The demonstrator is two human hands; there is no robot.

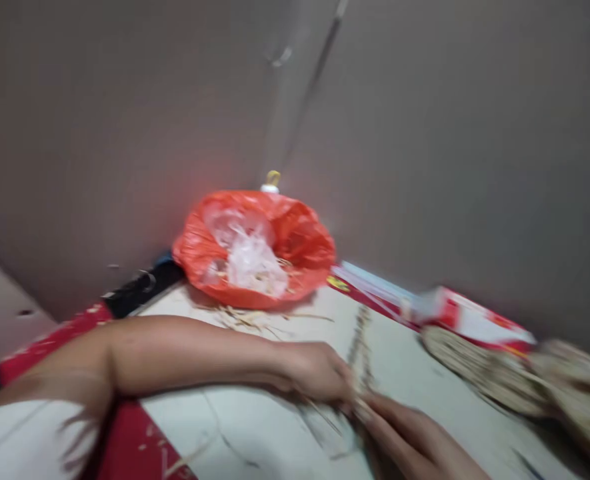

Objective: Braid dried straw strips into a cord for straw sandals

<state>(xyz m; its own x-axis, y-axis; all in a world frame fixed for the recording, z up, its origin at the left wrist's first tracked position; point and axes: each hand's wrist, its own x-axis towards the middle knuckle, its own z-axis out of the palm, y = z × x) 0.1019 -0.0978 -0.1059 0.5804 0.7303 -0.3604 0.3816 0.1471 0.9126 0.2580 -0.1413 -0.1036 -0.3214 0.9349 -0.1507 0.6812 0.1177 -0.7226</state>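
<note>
My left hand [322, 373] reaches across the white tabletop [255, 427] with its fingers closed. Its fingertips meet those of my right hand [409, 433], which comes in from the lower right, also closed in a pinch. Between them is a tan strand of plant fibre [361, 347] that looks plaited; it runs away from my fingertips over the table. Motion blur hides exactly how the fingers grip it. Under the hands lies something clear, perhaps plastic, with thin loose fibres.
An open red plastic bag [205, 283] with a white bag [252, 260] and fibre scraps inside stands in the corner by grey walls. Loose scraps [245, 320] lie before it. Coiled tan fibre braid [465, 357] and a red-and-white packet [485, 320] sit at the right.
</note>
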